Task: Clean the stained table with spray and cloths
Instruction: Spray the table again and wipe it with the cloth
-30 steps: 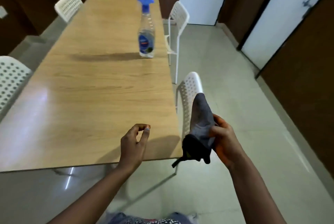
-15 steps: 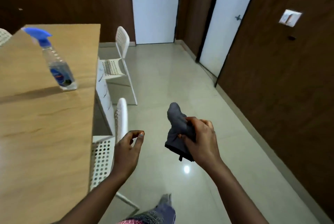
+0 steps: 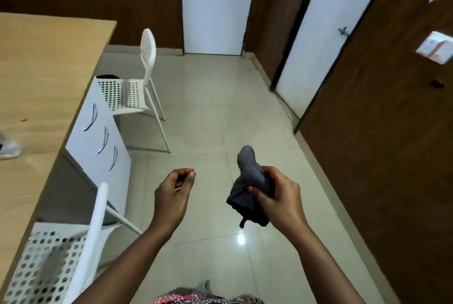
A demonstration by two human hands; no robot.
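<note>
Gripping a bunched grey cloth (image 3: 252, 188) over the tiled floor (image 3: 215, 112), the right hand (image 3: 279, 195) curls its fingers round it, right of the wooden table (image 3: 44, 65). The left hand (image 3: 171, 195) holds nothing, fingers loosely curled, thumb near forefinger.

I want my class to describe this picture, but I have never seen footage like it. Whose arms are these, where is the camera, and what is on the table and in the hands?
No machine here: a person wears a camera on the head, looking forward and down, so the arms are their own. The right hand grips a bunched dark grey cloth. The left hand holds nothing, its fingers loosely curled. Both hang over the tiled floor, beside the wooden table. At the table's left edge, part of a clear object shows. White perforated chairs and a white drawer unit sit by the table.
</note>
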